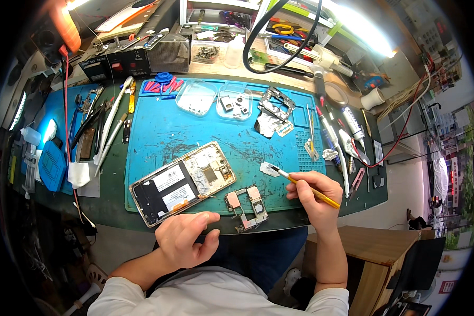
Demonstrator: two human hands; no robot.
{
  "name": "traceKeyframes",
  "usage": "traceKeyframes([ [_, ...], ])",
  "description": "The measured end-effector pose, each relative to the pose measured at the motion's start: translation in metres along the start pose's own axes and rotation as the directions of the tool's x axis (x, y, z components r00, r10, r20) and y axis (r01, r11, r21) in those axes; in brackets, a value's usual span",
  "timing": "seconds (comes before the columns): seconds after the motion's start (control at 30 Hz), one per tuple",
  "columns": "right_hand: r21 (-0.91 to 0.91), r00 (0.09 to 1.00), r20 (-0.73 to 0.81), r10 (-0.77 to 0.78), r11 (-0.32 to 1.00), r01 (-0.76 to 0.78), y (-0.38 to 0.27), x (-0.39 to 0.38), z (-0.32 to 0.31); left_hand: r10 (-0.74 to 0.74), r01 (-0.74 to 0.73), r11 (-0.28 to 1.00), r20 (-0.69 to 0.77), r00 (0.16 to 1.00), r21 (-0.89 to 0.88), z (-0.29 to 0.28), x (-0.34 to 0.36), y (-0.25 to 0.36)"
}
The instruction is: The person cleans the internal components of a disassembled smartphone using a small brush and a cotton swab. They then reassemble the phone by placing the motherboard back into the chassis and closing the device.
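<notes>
Yellow-handled, the tool (283, 174) sits pen-fashion between the thumb and fingers of the right hand (318, 197), its dark tip at a silvery scrap (267, 169) up and to the right of the board (254, 203). (Touching the scrap or hanging just over it, I cannot tell.) To the left of the board, the left hand (187, 237) grasps nothing that shows, its fingers loosely bent and thumb apart.

For clean work with that tip, I would keep it low and light, rest the right hand's heel on the mat (168, 126), and let the left hand pin the scrap's edge, clear of the tip, since so thin a piece may slide or curl. Strokes should run away from the board, whose bare parts look easy to nick.

Left of the board lies the opened phone (195, 179), set aslant. Well beyond the board are two clear boxes (231, 87), one holding small parts, and a dark frame (268, 96); tweezers (312, 129) lie up and to its right.
</notes>
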State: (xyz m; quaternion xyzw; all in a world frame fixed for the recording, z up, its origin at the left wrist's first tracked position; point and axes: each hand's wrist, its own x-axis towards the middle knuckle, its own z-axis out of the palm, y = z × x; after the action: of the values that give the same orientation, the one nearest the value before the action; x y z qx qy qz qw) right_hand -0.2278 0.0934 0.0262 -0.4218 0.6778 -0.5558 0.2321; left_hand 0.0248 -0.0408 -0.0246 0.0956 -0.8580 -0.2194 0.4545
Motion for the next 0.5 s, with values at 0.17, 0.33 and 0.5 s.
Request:
traceKeyframes([
  [0.17, -0.031, 1.0, 0.007, -0.019, 0.999, 0.02, 0.0013, 0.0008, 0.0006, -0.003, 0.003, 1.0, -0.001, 1.0, -0.002, 0.0, 0.0043, 0.0016],
  [0.33, -0.068, 0.998, 0.04, -0.048, 0.996, 0.051, 0.0016, 0.0011, -0.001, -0.014, 0.014, 1.0, -0.017, 1.0, 0.0, 0.0009, 0.0031, 0.0009],
  [0.5, 0.074, 1.0, -0.011, -0.005, 0.997, 0.005, 0.0001, -0.0015, -0.0022, -0.046, 0.046, 0.999, -0.043, 0.998, 0.0, 0.0029, 0.0009, 0.0013],
])
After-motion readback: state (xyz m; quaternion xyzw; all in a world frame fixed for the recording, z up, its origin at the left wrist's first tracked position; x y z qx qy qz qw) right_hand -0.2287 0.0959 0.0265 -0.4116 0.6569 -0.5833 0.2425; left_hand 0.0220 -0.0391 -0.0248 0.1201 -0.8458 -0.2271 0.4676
